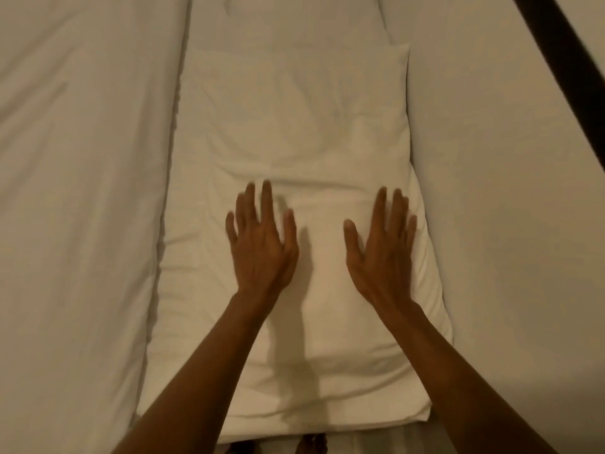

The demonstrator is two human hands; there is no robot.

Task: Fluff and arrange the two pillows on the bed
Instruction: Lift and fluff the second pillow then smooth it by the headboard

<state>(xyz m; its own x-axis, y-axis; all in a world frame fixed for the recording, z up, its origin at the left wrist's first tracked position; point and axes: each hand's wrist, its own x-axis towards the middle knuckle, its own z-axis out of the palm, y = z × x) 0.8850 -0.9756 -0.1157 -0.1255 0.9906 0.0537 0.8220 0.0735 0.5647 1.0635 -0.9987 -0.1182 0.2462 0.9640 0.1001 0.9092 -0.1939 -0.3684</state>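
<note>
Basically a top-down head view: 1 white pillow [294, 152] lies lengthwise down the middle of the bed, near short edge just below the person's forearms, far edge toward the top of the frame. A 2nd white pillow [304, 18] seems to sit beyond it, its near part tucked against the 1st one's far corner; only part of it shows, so can't confirm its state.

Left hand [262, 244] is flat, palm down, fingers spread, gripping nothing. Right hand [383, 250] same: spread flat, palm down, holding nothing. Both sit over the near half of the pillow, left one toward the pillow's left-centre, right one close to its right edge, well apart from each other. Fingertips are a bit blurred, and shadows fall just beside each hand, so can't tell if the palms are pressing the fabric or hovering right above it.

Why flat and spread: likely patting or smoothing the cover, spreading the filling evenly, not lifting. Creases run across the pillow just ahead of the fingers, so that area looks unsmoothed.

Duvet [82, 191] lies left of the pillow, its rolled edge touching the pillow's left side. Bare sheet [491, 191] lies to the right. Dark bar [563, 37] crosses the top right corner, maybe bed frame, unclear.

Judgement: mid-task, 1st pillow being flattened and squared.
</note>
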